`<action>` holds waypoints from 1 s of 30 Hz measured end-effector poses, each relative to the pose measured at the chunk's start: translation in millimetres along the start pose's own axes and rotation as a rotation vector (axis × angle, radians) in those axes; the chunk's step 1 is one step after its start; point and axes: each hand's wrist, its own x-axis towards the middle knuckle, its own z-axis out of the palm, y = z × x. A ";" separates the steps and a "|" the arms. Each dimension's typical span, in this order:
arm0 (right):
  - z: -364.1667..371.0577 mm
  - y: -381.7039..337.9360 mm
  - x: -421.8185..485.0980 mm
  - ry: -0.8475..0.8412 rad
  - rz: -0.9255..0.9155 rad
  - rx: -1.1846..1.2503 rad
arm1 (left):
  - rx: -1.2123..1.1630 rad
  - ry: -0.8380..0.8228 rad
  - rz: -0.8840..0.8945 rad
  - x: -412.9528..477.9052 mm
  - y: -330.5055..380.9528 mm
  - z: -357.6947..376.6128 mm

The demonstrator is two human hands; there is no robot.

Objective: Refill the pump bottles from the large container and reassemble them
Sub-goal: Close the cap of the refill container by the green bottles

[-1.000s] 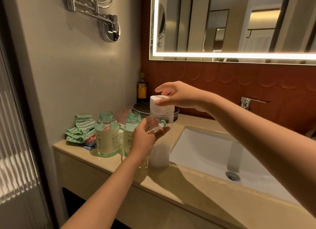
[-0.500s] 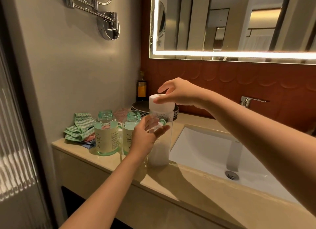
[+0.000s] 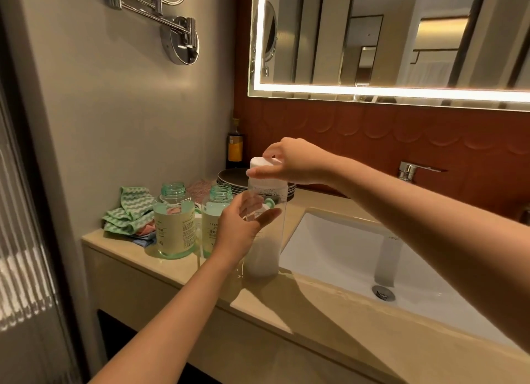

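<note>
A tall clear container (image 3: 265,251) with white liquid low inside stands upright on the beige counter (image 3: 286,309) beside the sink. My left hand (image 3: 243,228) grips its middle. My right hand (image 3: 289,161) pinches its white cap (image 3: 262,165) from above, thumb on the front and fingers over the top. Two green-tinted pump bottles, one (image 3: 173,223) on the left and one (image 3: 213,223) beside it, stand open without pumps just left of the container. A pale green pump part (image 3: 270,203) shows behind the container, mostly hidden.
A white sink (image 3: 358,257) with a drain lies to the right, a chrome tap (image 3: 410,171) behind it. Green wavy cloths (image 3: 129,211) lie at the counter's left end. Dark stacked plates (image 3: 231,178) and a brown bottle (image 3: 235,145) stand at the back. A lit mirror hangs above.
My right hand has settled lower onto the white cap, with thumb and fingers closing round it. My left hand stays on the container, which has not moved.
</note>
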 end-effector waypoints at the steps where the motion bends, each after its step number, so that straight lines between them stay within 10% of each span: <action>1: 3.5 -2.3 2.1 0.039 0.012 -0.085 | -0.007 0.001 -0.005 0.3 0.3 0.4; 10: -13.2 -0.2 -0.7 -0.265 -0.008 0.227 | -0.002 -0.005 0.001 0.3 -0.9 0.3; 30: 14.3 -1.2 12.8 0.219 0.055 -0.301 | -0.043 0.034 -0.046 0.0 -0.7 3.4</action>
